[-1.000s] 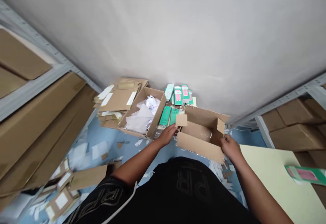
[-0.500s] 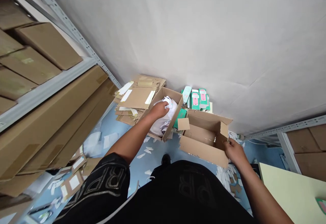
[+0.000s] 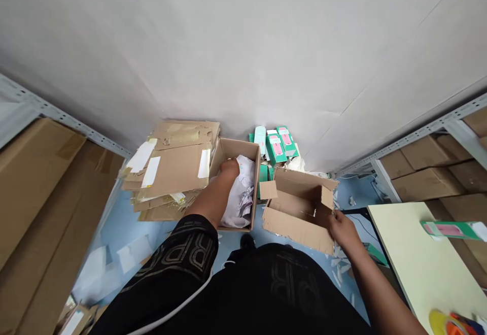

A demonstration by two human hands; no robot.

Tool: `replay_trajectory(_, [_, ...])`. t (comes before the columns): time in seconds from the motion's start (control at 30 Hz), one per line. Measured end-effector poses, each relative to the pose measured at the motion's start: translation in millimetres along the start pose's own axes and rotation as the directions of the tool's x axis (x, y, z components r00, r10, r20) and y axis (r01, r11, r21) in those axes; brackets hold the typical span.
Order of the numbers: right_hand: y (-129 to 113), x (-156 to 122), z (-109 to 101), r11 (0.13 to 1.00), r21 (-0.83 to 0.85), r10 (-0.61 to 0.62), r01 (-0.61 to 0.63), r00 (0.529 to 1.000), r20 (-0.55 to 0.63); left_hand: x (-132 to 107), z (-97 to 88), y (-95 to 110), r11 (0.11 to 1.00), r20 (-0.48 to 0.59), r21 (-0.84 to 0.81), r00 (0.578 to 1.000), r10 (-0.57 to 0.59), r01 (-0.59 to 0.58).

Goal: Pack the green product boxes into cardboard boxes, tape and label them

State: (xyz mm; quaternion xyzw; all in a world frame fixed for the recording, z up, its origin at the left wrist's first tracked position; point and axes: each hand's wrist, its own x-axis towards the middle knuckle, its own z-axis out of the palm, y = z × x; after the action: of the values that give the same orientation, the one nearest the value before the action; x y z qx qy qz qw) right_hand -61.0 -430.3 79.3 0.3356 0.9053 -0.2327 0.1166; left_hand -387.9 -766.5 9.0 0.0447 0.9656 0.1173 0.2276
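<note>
My left hand (image 3: 229, 168) reaches down into a brown cardboard box (image 3: 236, 148) full of crumpled white paper (image 3: 243, 193) on the floor; its fingers curl into the paper, and what they grip is hidden. My right hand (image 3: 340, 227) grips the near right corner of an open, empty cardboard box (image 3: 294, 221) with torn flaps, held just above the floor. The two boxes stand side by side below a white wall.
A stack of flattened cartons (image 3: 175, 165) with white labels lies left of the paper box. Small green and pink packages (image 3: 277, 144) sit against the wall. Metal shelving with large cartons stands on the left (image 3: 45, 182) and right (image 3: 426, 165). A pale green tabletop (image 3: 418, 254) is at the right.
My left hand left the empty box's flap, moved into the paper-filled box and now presses deeper into it. My right hand has kept hold of the empty box. The view has shifted.
</note>
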Motion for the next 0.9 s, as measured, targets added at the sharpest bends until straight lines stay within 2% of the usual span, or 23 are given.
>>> replay_trajectory(0.17, [0.3, 2.7, 1.6, 1.000, -0.003, 0.012, -0.012, 1.000, 0.006, 2.7, 5.1, -8.2, 0.998, 0.010, 0.048, 0.999, 0.041, -0.042])
replay_trajectory(0.33, [-0.5, 5.1, 1.1, 1.000, 0.005, 0.005, -0.005, 1.000, -0.015, -4.1, -1.9, -7.7, 0.990, 0.008, 0.070, 0.993, 0.122, -0.122])
replay_trajectory(0.47, [-2.0, 8.2, 0.0, 1.000, 0.020, -0.017, 0.017, 1.000, -0.002, -24.1, -16.6, 0.1, 0.983, -0.074, 0.091, 0.984, 0.165, -0.158])
replay_trajectory(0.57, [-1.3, 13.7, 0.8, 1.000, -0.004, -0.031, 0.031, 1.000, -0.001, -53.3, -35.4, 6.0, 0.980, -0.176, 0.102, 0.967, 0.186, -0.170])
replay_trajectory(0.63, [-0.4, 17.7, 1.7, 0.999, -0.017, -0.046, 0.046, 0.999, -0.007, -80.4, -52.2, 9.2, 0.978, -0.279, 0.096, 0.939, 0.203, -0.183])
replay_trajectory(0.7, [-0.4, 20.7, 2.0, 0.998, -0.020, -0.051, 0.051, 0.999, -0.009, -110.9, -70.4, 13.6, 0.971, -0.426, 0.064, 0.874, 0.235, -0.230])
replay_trajectory(0.77, [-2.2, 21.9, 1.3, 0.998, -0.023, -0.054, 0.054, 0.998, -0.012, -140.0, -85.0, 21.7, 0.947, -0.502, 0.027, 0.814, 0.291, -0.321])
replay_trajectory(0.83, [-6.1, 21.3, -0.1, 0.998, -0.023, -0.059, 0.059, 0.998, -0.020, -162.7, -89.6, 35.7, 0.871, -0.463, 0.016, 0.768, 0.442, -0.492])
replay_trajectory(0.9, [-11.4, 19.2, -1.3, 0.998, -0.019, -0.058, 0.058, 0.998, -0.029, -176.4, -80.4, 55.5, 0.750, -0.359, -0.019, 0.705, 0.612, -0.661])
